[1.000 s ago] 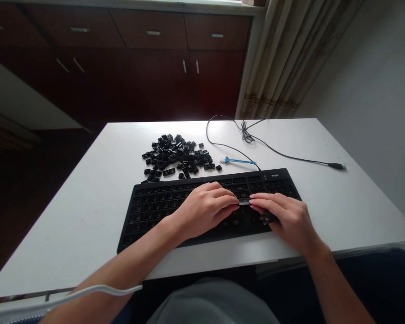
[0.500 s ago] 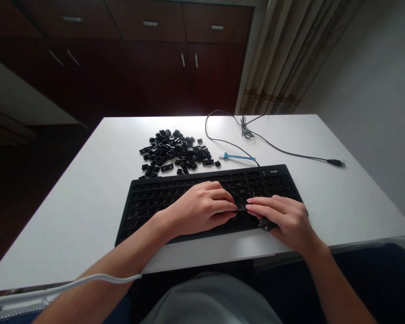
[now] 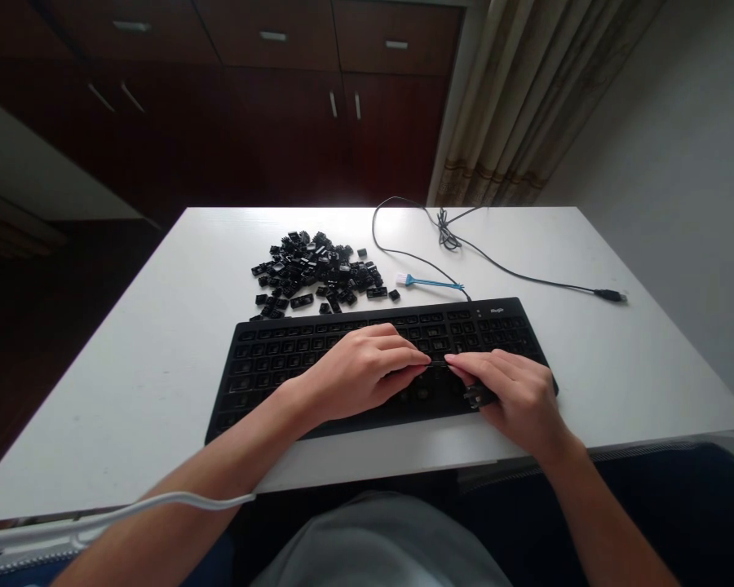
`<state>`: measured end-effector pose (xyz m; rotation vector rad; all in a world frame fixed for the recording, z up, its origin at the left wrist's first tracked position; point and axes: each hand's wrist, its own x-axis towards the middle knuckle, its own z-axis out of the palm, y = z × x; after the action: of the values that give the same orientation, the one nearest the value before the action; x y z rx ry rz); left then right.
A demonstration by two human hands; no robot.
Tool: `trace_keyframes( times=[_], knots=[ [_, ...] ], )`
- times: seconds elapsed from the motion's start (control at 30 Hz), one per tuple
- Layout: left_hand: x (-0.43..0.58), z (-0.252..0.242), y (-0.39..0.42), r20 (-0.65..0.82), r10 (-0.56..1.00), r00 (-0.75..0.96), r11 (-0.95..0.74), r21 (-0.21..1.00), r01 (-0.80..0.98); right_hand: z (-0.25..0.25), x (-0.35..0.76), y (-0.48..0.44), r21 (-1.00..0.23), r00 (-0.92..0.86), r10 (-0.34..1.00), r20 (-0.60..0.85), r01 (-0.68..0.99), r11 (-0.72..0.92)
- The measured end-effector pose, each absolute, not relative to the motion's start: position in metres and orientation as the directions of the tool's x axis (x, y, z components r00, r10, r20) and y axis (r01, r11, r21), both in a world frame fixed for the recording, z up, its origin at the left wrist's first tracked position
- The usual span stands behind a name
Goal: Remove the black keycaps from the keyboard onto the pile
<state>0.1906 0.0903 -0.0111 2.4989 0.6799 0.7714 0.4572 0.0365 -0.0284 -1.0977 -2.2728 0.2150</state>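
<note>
As I watch remotely, left hand (image 3: 362, 368) and right hand (image 3: 517, 395) pinch, seemingly, a key (image 3: 438, 364) over the keyboard (image 3: 275, 361), keycaps (image 3: 311, 271) heaped behind it.

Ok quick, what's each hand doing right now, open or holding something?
Left hand: closed in a pinch over the keyboard; what it pinches cannot be told.
Right hand: closed, holding a small dark object.
</note>
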Motion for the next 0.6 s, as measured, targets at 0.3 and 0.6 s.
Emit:
trace_keyframes(
  times=[0.3,0.6],
  knots=[
    [0.1915,-0.0101,0.0898,0.345,0.628,0.697,-0.714,0.611,0.341,-0.0290,0.4575,0.0364,-0.384,-0.483,0.759,0.436,0.663,0.643],
    [0.1920,-0.0101,0.0900,0.359,0.657,0.663,-0.684,0.654,0.323,-0.0311,0.4564,0.0338,-0.368,-0.468,0.763,0.446,0.681,0.633]
  ],
)
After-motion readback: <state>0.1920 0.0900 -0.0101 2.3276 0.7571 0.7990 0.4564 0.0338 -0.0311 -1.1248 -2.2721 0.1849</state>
